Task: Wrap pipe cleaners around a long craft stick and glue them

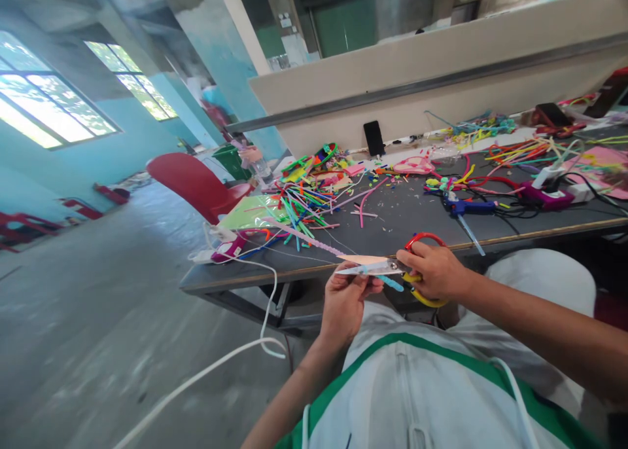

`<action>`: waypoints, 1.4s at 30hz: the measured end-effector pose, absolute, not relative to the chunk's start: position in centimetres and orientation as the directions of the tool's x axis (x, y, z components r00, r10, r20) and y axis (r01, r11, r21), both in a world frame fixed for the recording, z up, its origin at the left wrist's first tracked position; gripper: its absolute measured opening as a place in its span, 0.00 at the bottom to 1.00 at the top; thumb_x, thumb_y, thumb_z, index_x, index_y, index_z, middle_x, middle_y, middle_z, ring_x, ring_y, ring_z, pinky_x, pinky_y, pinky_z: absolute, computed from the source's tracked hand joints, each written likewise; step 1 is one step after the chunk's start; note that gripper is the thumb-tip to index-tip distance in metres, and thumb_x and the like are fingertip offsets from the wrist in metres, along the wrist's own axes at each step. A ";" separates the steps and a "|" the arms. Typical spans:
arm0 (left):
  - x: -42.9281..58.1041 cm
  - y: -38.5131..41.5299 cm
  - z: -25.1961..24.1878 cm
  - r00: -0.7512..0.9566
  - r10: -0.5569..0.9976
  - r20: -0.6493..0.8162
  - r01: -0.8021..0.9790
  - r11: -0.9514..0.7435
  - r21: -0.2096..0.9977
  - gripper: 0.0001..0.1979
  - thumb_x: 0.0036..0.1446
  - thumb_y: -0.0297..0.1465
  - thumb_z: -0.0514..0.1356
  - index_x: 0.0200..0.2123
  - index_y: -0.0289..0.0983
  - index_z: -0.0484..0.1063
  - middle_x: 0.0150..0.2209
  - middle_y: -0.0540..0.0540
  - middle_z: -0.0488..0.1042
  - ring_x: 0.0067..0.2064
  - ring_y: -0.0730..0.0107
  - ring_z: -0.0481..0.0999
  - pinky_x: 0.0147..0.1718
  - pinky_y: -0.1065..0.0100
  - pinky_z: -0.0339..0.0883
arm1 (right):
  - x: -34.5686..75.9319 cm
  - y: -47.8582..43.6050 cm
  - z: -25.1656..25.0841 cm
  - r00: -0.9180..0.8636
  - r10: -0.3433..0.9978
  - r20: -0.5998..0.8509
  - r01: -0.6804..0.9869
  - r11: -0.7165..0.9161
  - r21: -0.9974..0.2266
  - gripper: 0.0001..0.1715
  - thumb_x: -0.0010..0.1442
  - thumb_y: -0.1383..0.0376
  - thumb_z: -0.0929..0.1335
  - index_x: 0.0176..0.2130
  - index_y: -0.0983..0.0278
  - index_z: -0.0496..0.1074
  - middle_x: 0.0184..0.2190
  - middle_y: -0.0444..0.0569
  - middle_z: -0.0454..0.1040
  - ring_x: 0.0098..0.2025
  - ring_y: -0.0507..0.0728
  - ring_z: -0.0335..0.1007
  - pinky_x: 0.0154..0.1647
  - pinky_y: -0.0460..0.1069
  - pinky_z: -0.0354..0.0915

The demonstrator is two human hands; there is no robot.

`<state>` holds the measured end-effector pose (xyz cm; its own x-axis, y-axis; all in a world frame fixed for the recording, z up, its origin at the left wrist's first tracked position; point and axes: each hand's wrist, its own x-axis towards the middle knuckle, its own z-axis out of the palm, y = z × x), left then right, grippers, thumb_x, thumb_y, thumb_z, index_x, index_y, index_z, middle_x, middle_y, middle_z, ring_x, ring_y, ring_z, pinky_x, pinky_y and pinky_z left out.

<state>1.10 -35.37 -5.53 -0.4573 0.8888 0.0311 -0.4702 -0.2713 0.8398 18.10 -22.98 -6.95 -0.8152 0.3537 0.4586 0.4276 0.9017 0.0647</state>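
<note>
In my right hand [434, 272] is a pair of scissors [375, 268], with one red and one yellow handle loop. Its blades point left, across the fingertips of my left hand [344, 305]. Those fingers are pinched on a light blue strip [392, 283], whose rounded end sticks out to the right below the blades. A flat peach-coloured piece [358, 258] shows just above the blades. From there a pale pink twisted strip [314, 241] runs up and left over the table edge. Whether my left fingers also hold the pink strip, I cannot tell.
On the dark table [402, 220] lie a heap of coloured sticks [304, 207], a blue glue gun [471, 207], purple power strips [544, 195] and cords. A phone [373, 138] leans against the partition. A red chair [193, 184] stands left; a white cable [196, 387] hangs beside my left arm.
</note>
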 end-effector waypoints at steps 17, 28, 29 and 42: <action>-2.6 -35.2 -6.1 -0.364 0.916 0.168 -0.423 -0.324 0.846 0.11 0.54 0.34 0.62 0.35 0.38 0.63 0.35 0.47 0.77 0.21 0.74 0.74 0.18 0.74 0.67 | 17.9 -16.6 -8.1 -0.580 0.783 0.224 0.735 0.622 -0.271 0.26 0.53 0.60 0.67 0.51 0.62 0.63 0.43 0.55 0.71 0.41 0.60 0.70 0.37 0.49 0.61; -2.3 -35.2 -6.3 -0.283 0.947 0.151 -0.415 -0.263 0.871 0.12 0.52 0.35 0.63 0.36 0.38 0.64 0.33 0.46 0.77 0.22 0.73 0.74 0.19 0.72 0.68 | 13.4 -13.4 -3.5 -0.556 0.810 0.186 0.785 0.586 -0.204 0.42 0.44 0.65 0.72 0.57 0.68 0.61 0.53 0.64 0.66 0.55 0.72 0.59 0.50 0.60 0.59; -2.3 -35.3 -6.2 -0.278 0.948 0.152 -0.409 -0.260 0.875 0.12 0.52 0.35 0.63 0.35 0.38 0.64 0.33 0.46 0.77 0.22 0.72 0.74 0.19 0.72 0.68 | 13.5 -14.8 -3.0 -0.583 0.771 0.258 0.728 0.636 -0.255 0.33 0.48 0.67 0.70 0.54 0.68 0.65 0.53 0.61 0.67 0.55 0.70 0.60 0.52 0.59 0.58; -1.1 -35.2 -6.5 -0.364 0.925 0.112 -0.409 -0.267 0.873 0.07 0.46 0.29 0.67 0.31 0.35 0.75 0.28 0.50 0.72 0.22 0.83 0.64 0.18 0.81 0.55 | 12.8 -28.1 -4.3 -0.810 0.584 0.054 -0.022 0.062 -0.998 0.10 0.51 0.61 0.69 0.28 0.67 0.73 0.24 0.45 0.74 0.27 0.52 0.69 0.30 0.46 0.63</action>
<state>-1.08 -35.20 -6.45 -0.3635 0.9248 0.1123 -0.4087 -0.2667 0.8728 12.77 -28.09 -4.26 -0.8098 0.5842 0.0544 -0.0222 0.0622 -0.9978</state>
